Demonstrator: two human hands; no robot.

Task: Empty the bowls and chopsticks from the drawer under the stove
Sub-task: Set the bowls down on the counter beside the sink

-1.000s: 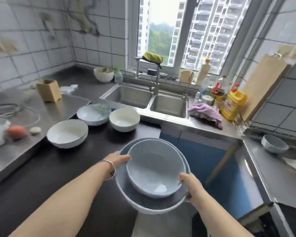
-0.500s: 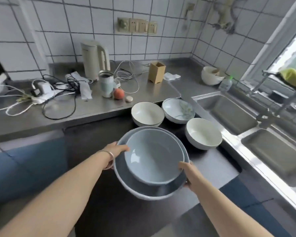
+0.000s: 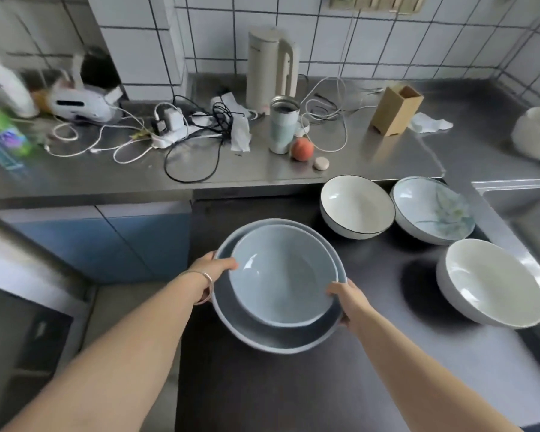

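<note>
Our fingers point(image 3: 228, 264) curl over the rims of two nested blue bowls: the left hand point(image 3: 211, 269) grips the left edge, the right hand point(image 3: 348, 299) the right edge, both closed on the stack. The small bowl point(image 3: 281, 275) sits inside the big bowl point(image 3: 262, 333), above the dark counter point(image 3: 371, 353) (whether it touches, we cannot tell). Three more bowls rest to the right: a white bowl point(image 3: 357, 205), a patterned bowl point(image 3: 434, 210) touching it, and another white bowl point(image 3: 490, 282) nearer us. A peach point(image 3: 302, 149) lies beside a cup point(image 3: 282, 126) behind.
</note>
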